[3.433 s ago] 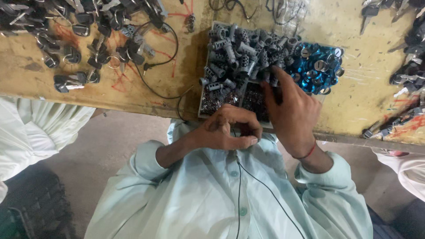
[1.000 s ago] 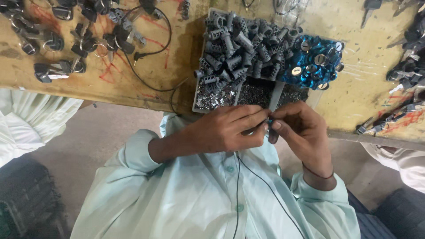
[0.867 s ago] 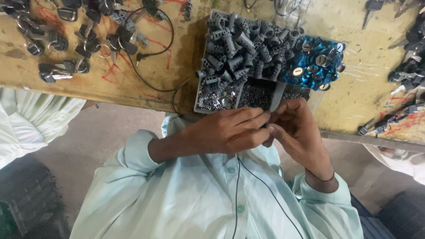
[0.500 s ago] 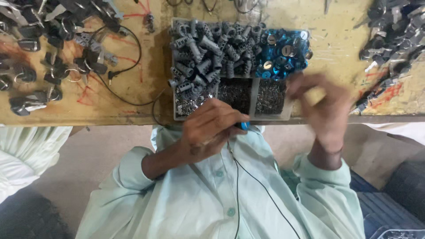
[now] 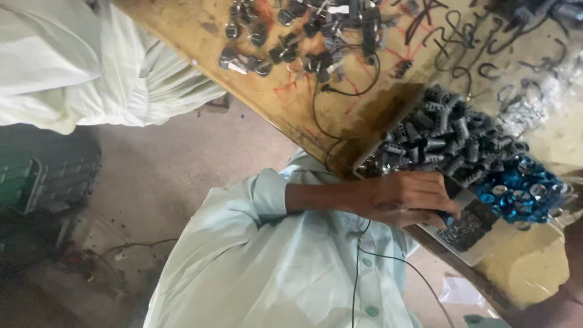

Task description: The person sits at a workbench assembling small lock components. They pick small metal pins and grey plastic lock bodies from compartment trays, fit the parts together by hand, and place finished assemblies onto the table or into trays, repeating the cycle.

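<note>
One hand in view: the left hand reaches from a pale green sleeve to the near edge of the worktop; the right hand is out of frame.
Fingers: the fingers are curled together, their tips pressed down at the shallow tray; whether they pinch a part I cannot tell.
Just beyond the fingertips: small dark metal bits lie in the tray's compartment.
Above the fingers: a heap of grey ribbed cylinders.
To the outer side of the fingers: shiny blue caps.
Farther off: dark key-like parts and a black wire on the worktop.
Below the wrist: a thin black cord hangs down the shirt.
Nearby: another person's white clothing.
Risk: the tray sits right at the worktop's edge, so a heavy press or nudge could tip it and spill the bits to the floor; the cord could snag the wrist.
</note>
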